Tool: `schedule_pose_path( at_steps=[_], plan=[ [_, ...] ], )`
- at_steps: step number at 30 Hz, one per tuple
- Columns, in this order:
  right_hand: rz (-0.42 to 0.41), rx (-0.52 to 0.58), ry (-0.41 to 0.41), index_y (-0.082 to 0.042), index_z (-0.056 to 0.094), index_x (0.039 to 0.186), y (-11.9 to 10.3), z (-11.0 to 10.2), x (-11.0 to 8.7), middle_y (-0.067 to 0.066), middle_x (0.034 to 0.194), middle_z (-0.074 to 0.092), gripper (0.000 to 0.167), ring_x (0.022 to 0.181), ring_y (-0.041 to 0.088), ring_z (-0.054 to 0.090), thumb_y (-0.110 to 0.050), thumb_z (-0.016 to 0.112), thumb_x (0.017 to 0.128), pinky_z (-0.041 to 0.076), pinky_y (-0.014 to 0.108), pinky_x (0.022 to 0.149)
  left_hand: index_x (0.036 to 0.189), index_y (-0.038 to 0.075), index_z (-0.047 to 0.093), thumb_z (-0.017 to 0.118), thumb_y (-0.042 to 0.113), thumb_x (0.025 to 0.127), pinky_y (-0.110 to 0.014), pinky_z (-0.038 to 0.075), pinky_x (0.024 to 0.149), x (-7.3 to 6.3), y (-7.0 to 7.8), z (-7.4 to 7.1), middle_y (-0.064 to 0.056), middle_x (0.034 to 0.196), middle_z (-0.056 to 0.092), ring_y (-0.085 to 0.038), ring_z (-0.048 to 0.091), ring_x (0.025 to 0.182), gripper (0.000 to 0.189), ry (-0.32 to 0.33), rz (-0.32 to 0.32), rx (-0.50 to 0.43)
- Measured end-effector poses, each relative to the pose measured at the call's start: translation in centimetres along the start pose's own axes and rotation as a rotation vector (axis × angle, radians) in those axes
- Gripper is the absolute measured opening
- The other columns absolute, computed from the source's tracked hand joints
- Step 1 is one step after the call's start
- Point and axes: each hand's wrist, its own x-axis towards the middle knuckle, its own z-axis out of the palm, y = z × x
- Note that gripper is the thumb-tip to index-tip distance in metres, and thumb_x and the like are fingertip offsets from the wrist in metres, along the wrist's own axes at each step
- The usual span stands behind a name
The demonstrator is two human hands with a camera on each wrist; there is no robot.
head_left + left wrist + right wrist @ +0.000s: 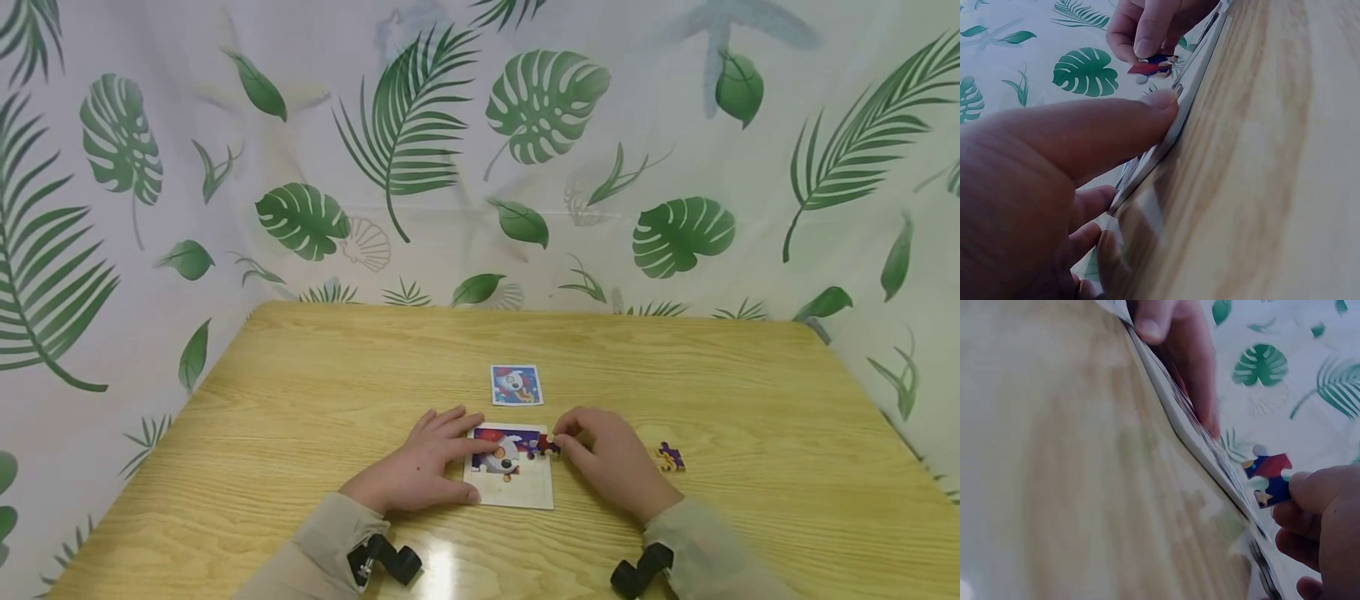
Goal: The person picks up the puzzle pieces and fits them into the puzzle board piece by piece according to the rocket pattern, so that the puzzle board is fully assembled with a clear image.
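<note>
My left hand lies with its fingers spread over the left side of a small jigsaw board, its thumb on the lower left edge. Pieces fitted in the upper part show a white dog's face with a red patch; the lower part is bare backing. Between thumb and fingers, my right hand pinches a blue and red puzzle piece with a small star. That piece is held just above the board's upper right edge, overlapping it in the head view.
Behind the board lies a square picture card of the same dog. Loose purple and orange puzzle pieces lie on the wooden table, right of my right hand. A leaf-printed cloth hangs behind the table.
</note>
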Motion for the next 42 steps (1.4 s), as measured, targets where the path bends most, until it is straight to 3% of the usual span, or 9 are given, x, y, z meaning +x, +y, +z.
schedule_pose_path(
  at_steps=[5,10,17,24,28,35,42],
  plan=[
    [-0.052,0.009,-0.048,-0.023,0.073,0.097,-1.3,1.3,0.4,-0.018,0.088,0.064,0.004,0.078,0.002,0.057,-0.020,0.071,0.097,0.051,0.034,0.073,0.149,0.036,0.051,0.070,0.050,0.089,-0.057,-0.002,0.120,0.1,-0.1,0.0,-0.001,0.165,0.027,-0.026,0.008,0.154,0.064,-0.008,0.004,0.008],
    [-0.053,-0.029,-0.084,-0.028,0.075,0.097,-1.8,1.9,0.5,-0.020,0.092,0.065,0.011,0.085,0.003,0.057,-0.018,0.071,0.095,0.049,0.037,0.080,0.149,0.035,0.053,0.071,0.049,0.089,-0.058,0.000,0.120,0.2,-0.1,0.0,-0.002,0.165,0.028,-0.028,0.009,0.154,0.064,-0.010,0.011,0.018],
    [-0.071,-0.089,-0.060,-0.025,0.076,0.096,-1.9,2.0,0.3,-0.016,0.093,0.067,0.010,0.087,0.007,0.055,-0.017,0.072,0.094,0.047,0.040,0.084,0.149,0.035,0.053,0.071,0.048,0.089,-0.056,-0.001,0.120,0.1,0.0,0.0,-0.001,0.165,0.028,-0.027,0.009,0.154,0.064,-0.020,0.007,0.003],
    [-0.123,-0.187,-0.042,-0.025,0.075,0.093,-1.7,2.1,0.2,-0.018,0.087,0.058,0.004,0.085,0.009,0.050,-0.023,0.073,0.093,0.045,0.038,0.081,0.149,0.035,0.053,0.071,0.048,0.088,-0.056,-0.002,0.120,0.1,-0.1,0.0,-0.001,0.165,0.028,-0.026,0.009,0.154,0.064,-0.009,0.005,0.006],
    [-0.161,-0.199,-0.052,-0.029,0.077,0.097,-1.7,2.0,0.0,-0.016,0.094,0.057,0.008,0.091,0.009,0.049,-0.028,0.076,0.090,0.045,0.039,0.084,0.150,0.036,0.051,0.071,0.048,0.089,-0.055,-0.003,0.120,0.1,0.0,0.0,0.000,0.166,0.026,-0.025,0.007,0.155,0.065,-0.017,0.004,0.004],
    [-0.193,-0.232,-0.140,-0.030,0.078,0.110,-1.8,1.7,-0.1,-0.013,0.108,0.054,0.023,0.104,0.012,0.047,-0.037,0.078,0.088,0.045,0.042,0.091,0.149,0.037,0.051,0.070,0.049,0.090,-0.055,-0.004,0.120,0.0,0.0,-0.1,0.000,0.166,0.025,-0.025,0.006,0.155,0.063,-0.018,0.002,0.003],
    [-0.196,-0.194,-0.108,-0.030,0.079,0.106,-1.7,1.6,0.0,-0.014,0.106,0.056,0.017,0.103,0.010,0.048,-0.031,0.077,0.089,0.046,0.041,0.092,0.149,0.037,0.051,0.068,0.051,0.091,-0.055,-0.004,0.120,0.0,-0.1,-0.1,0.000,0.166,0.025,-0.026,0.006,0.155,0.063,-0.013,0.004,0.003]
  ],
)
